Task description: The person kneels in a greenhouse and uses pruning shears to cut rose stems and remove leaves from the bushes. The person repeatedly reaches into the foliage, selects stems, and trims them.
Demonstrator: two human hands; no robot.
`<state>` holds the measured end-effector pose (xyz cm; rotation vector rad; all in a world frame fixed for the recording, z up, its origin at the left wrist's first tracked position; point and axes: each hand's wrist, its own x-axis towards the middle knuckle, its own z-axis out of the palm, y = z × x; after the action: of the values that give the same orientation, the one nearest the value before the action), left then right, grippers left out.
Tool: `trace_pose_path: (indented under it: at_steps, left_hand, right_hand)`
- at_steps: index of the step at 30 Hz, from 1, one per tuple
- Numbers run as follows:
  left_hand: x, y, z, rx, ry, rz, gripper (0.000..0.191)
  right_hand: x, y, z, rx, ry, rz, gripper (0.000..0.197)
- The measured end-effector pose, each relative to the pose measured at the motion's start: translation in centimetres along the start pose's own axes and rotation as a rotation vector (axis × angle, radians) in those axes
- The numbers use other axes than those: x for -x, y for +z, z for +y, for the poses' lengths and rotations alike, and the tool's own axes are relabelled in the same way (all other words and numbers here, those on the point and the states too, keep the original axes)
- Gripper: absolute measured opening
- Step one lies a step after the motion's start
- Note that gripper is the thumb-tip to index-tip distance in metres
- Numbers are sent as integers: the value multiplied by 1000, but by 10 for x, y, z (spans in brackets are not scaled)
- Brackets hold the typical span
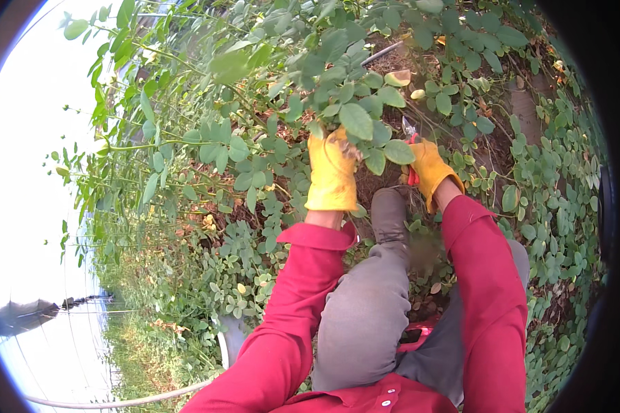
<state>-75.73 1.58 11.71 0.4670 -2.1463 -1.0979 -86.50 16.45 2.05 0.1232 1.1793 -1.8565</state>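
Note:
My left hand [333, 168], in a yellow leather work glove, reaches in among the stems of a leafy bush, at a clump of dry brown leaves. Green leaves [356, 121] cover its fingers, so I cannot tell what it grips. To the right, my right hand [426, 168], gloved alike, is closed around red-handled pruning shears [412, 175]. Their metal blades point up and away from me, among thin stems. Whether the blades are apart is hard to tell.
Dense leafy bushes [227, 149] stand ahead and left, with more foliage [553, 227] at the right. A grey pipe [382, 53] lies beyond my hands. My boot [388, 209] is just below them. A pale container [232, 338] and a hose [134, 400] are at the lower left.

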Motion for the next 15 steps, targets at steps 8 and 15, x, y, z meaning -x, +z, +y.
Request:
trace_pose_path:
  at_steps: [8,15]
  left_hand:
    - [80,-101,20,595,-339,140,43]
    - [40,-82,-4,535,-374,146,32]
  right_hand:
    - [16,20,20,78,103,-142,18]
    - [26,23,17,-181,204,-453,21]
